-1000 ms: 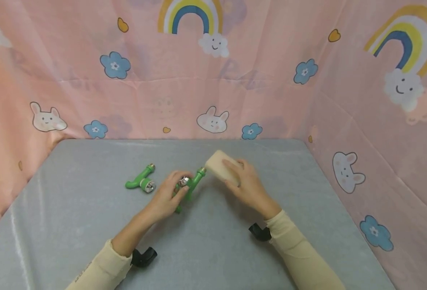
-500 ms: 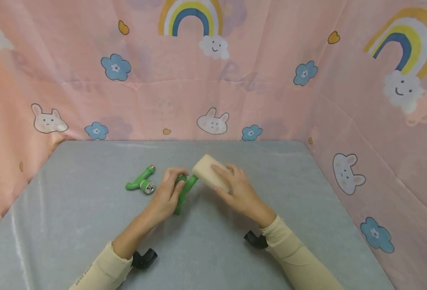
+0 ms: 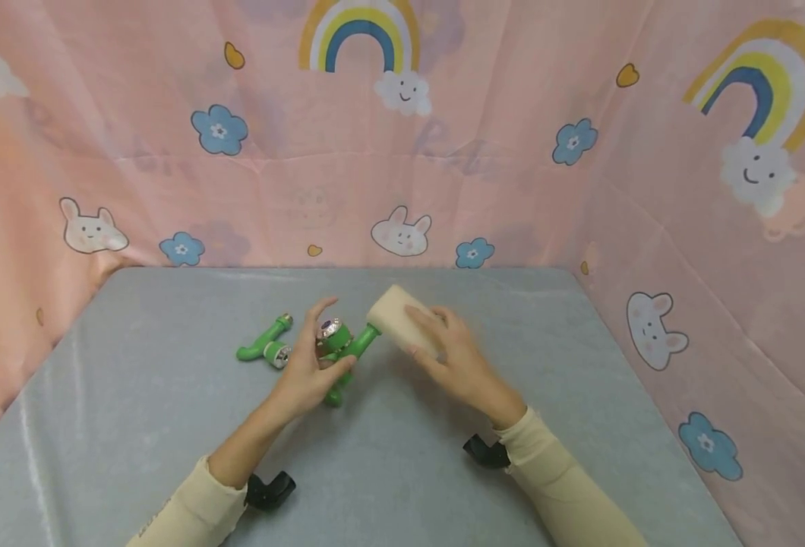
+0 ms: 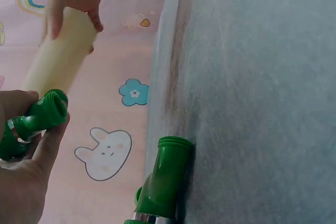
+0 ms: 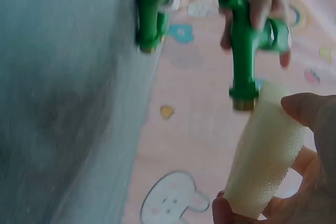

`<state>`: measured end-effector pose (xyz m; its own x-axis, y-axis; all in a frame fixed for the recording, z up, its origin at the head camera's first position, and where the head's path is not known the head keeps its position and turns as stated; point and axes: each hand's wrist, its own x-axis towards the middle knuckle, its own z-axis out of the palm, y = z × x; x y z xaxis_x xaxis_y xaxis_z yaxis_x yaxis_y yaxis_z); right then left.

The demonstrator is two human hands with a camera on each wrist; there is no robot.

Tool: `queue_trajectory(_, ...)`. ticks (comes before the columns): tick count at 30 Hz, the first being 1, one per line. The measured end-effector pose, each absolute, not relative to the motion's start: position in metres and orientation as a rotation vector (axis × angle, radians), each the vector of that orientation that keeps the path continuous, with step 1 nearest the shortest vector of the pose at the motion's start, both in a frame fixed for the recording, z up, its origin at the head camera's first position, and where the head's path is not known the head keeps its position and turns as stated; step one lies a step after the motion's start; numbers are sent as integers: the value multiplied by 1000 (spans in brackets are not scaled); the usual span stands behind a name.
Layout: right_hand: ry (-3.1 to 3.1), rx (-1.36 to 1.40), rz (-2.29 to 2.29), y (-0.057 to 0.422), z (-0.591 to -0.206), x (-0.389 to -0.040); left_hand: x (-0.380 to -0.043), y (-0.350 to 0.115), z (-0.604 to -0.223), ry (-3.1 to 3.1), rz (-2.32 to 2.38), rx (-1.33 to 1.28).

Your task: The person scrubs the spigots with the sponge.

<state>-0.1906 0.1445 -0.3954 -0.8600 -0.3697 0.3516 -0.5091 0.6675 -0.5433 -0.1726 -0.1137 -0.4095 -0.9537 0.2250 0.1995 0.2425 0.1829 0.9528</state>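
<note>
My left hand holds a green tap above the table, its thumb curled against the body and a finger raised off the silver-topped knob. In the right wrist view, the brass threaded end of this tap is close beside a cream sponge block. My right hand grips the sponge between thumb and fingers, tilted over the table. A second green tap with a silver-faced knob lies on the table left of my left hand; the left wrist view shows its open green spout from close by.
A grey cloth covers the table. Pink curtains with rainbows, rabbits and flowers hang behind it and along both sides. A black wrist mount sits by the left sleeve, and another black mount by the right.
The sponge has moved left to the threaded end of the held tap, then slightly back. My left hand has turned the tap, and one of its fingers has lifted off the knob.
</note>
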Motion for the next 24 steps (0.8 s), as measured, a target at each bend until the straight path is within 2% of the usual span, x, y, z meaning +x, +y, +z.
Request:
queue_trajectory(4,-2699,751,988,140,-393,-186,-173,-114,-409,-2323,-1979,-464)
queue_trajectory(14,-2775,558,961,155,-394,-197,-175,-115,-412,-2385,-1810,-438)
queue_trajectory(21,-2686,769,1022,145,-390,-188,-174,-115,-412,-2425,-1734,-484)
queue_trajectory(24,-2700,763,1011,142,-392,-185,-173,-115,-412,-2455,-1682,-533)
